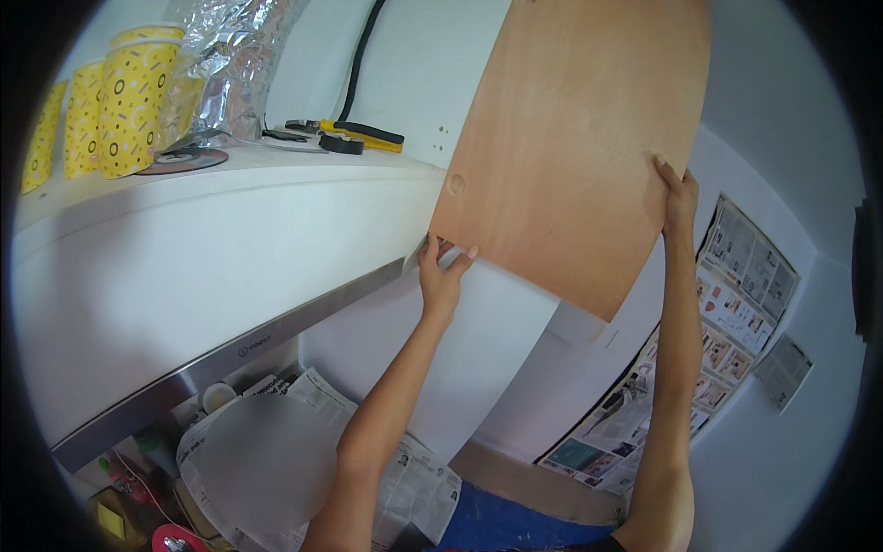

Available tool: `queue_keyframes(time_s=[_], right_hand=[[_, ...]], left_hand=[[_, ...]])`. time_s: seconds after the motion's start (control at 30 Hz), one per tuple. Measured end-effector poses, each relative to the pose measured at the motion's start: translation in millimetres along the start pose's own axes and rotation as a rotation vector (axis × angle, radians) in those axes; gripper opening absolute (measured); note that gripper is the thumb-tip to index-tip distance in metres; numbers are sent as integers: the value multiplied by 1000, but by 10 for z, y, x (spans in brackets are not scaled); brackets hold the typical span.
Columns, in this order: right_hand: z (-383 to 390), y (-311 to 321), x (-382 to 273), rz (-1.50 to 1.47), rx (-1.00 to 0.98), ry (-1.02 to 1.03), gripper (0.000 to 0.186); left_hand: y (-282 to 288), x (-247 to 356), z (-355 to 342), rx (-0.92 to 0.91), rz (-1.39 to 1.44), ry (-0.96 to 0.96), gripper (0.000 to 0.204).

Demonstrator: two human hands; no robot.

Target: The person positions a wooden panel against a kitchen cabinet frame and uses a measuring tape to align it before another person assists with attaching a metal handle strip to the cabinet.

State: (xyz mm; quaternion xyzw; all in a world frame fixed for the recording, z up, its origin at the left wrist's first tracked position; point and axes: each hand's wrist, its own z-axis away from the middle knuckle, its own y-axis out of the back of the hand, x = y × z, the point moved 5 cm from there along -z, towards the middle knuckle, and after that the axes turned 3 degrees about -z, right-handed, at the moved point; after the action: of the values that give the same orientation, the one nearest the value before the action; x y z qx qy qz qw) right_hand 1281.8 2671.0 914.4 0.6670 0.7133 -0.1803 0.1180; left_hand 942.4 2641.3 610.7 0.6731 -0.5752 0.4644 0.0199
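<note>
Both my hands are raised to a wood-coloured cabinet door [561, 156], which hangs tilted beside the white cabinet [221, 221]. My left hand [441, 276] is closed on its lower left corner, thumb against the bottom edge; some of the fingers are hidden behind the panel. Higher up, my right hand [679, 198] grips the right edge with the thumb on the front face. A round mark [455, 185] shows on the panel near its left edge. Small holes [441, 138] dot the white cabinet wall next to it.
Yellow patterned paper cups [138, 106], crinkled clear plastic [235, 74], a disc [184, 161], yellow-black pliers [363, 133] and a black roll [341, 143] sit on the cabinet top. A black cable [361, 64] hangs behind. Newspaper [414, 488] lies below; more sheets [750, 248] cover the right wall.
</note>
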Motion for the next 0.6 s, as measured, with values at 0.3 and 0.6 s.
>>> queue_keyframes(time_s=[0.3, 0.6], right_hand=[[1, -27, 11, -4, -5, -7, 48], [-21, -8, -1, 4, -35, 6, 51]], left_hand=[[33, -24, -20, -3, -24, 26, 93], [10, 42, 16, 1, 21, 60, 88]])
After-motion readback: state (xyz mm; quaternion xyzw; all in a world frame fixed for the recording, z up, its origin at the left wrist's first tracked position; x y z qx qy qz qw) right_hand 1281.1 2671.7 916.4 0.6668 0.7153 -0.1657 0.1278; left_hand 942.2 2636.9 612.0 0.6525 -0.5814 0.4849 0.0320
